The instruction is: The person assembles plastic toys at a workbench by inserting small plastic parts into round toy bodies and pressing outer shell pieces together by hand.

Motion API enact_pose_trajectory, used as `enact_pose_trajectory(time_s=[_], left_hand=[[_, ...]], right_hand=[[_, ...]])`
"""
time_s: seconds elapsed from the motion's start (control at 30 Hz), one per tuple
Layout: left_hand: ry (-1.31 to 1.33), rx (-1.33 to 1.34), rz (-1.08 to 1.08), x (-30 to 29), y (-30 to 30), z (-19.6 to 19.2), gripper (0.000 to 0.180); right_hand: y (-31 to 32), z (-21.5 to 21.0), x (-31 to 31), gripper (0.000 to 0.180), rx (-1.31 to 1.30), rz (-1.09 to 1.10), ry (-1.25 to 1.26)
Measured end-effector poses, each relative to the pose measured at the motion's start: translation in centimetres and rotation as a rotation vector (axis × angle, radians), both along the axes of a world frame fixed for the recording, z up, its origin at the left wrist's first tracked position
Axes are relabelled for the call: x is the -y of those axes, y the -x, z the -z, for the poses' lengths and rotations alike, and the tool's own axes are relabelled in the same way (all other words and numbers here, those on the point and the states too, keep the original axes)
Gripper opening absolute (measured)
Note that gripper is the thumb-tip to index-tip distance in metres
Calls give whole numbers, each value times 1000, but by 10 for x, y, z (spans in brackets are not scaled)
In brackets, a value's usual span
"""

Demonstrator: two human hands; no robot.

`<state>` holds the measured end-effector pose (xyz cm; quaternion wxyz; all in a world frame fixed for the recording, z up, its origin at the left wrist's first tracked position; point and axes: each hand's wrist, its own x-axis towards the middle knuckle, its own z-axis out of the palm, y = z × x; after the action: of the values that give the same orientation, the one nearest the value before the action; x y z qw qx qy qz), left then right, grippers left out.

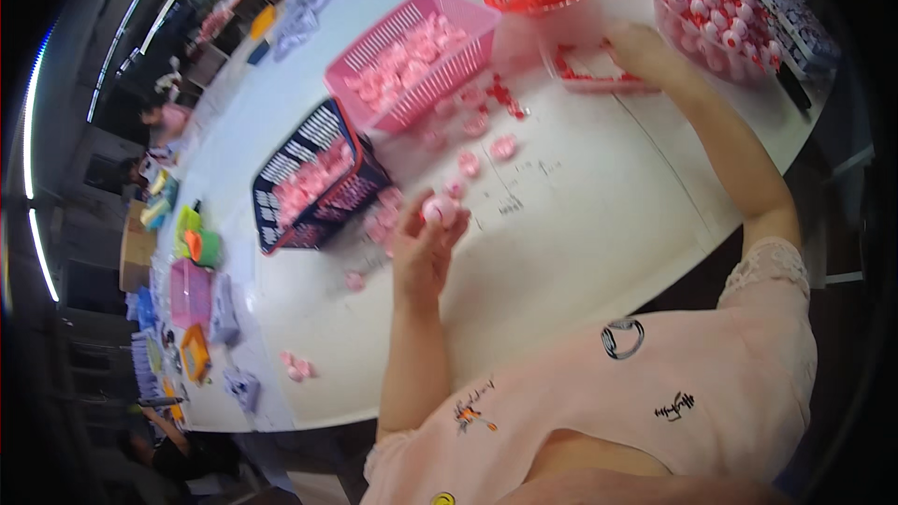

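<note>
Pink ball [439, 211], above the table [552, 252], inward of its near edge: from afar I see the left hand [423, 252] cradle it in curled fingers, seemingly so that its upper face is left uncovered. The right hand [638, 50] is at the clear tray [610, 86], toward the table's right edge; I cannot tell whether those fingers hold anything. The pink basket [438, 80] and navy basket [363, 194] stand beyond, apparently for easy reach.
</note>
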<state>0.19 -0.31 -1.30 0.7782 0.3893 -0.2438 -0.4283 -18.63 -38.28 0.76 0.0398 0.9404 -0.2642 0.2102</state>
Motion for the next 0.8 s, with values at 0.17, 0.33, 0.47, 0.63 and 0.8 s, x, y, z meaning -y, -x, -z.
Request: enact_pose_trajectory(time_s=[0.17, 0.33, 0.47, 0.63, 0.8], left_hand=[[22, 2, -37, 2, 1, -19, 41], [38, -28, 16, 5, 2, -15, 37], [38, -64, 46, -3, 0, -10, 40], [97, -96, 22, -5, 2, -8, 42], [122, -192, 0, -1, 6, -6, 43]], right_hand=[[-41, -69, -88, 16, 346, -366, -485], [-65, -67, -169, 16, 546, -1070, -990], [-64, -39, -206, 9, 532, -948, -1384], [-66, -23, -214, 11, 588, -879, -1431], [-64, -18, -214, 12, 519, -892, -1285]])
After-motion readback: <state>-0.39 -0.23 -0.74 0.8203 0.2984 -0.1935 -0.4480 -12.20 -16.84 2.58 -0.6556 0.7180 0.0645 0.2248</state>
